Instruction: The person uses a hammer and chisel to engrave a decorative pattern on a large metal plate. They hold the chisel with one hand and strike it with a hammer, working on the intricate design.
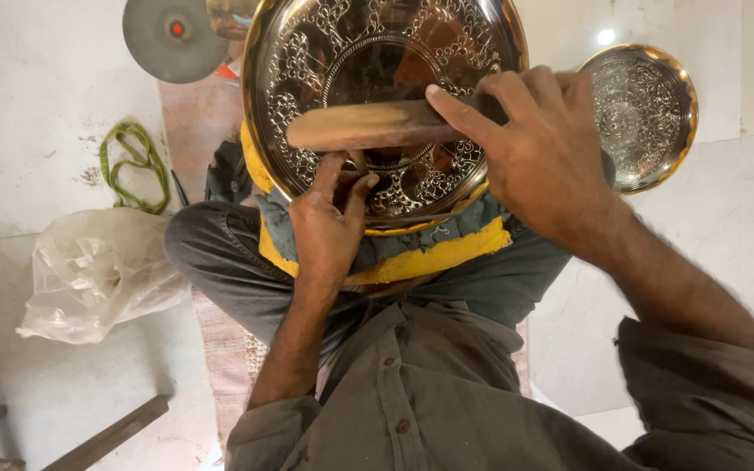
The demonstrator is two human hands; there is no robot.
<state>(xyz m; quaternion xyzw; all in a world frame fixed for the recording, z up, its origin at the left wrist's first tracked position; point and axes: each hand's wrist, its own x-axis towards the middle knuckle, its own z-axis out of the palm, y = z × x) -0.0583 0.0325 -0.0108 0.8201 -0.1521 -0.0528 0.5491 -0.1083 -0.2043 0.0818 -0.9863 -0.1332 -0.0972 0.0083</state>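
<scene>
While the right hand point(544, 161) is closed round one end of a wooden mallet point(377, 125), thumb stretched along the shaft, the tool lies flat across the centre of a large engraved metal plate point(383, 105). Left hand point(329, 228) is half open w/ fingertips pinched on something small at the plate's lower face; can't tell what. Plate rests tilted on a yellow and grey pad point(421, 253) over the person's lap. Second engraved plate point(643, 115) lies on the floor by the right edge of the big one. Plastic bag point(93, 275) & green cord point(137, 166) sit well off to the left, grey disc point(174, 37) at top left.
</scene>
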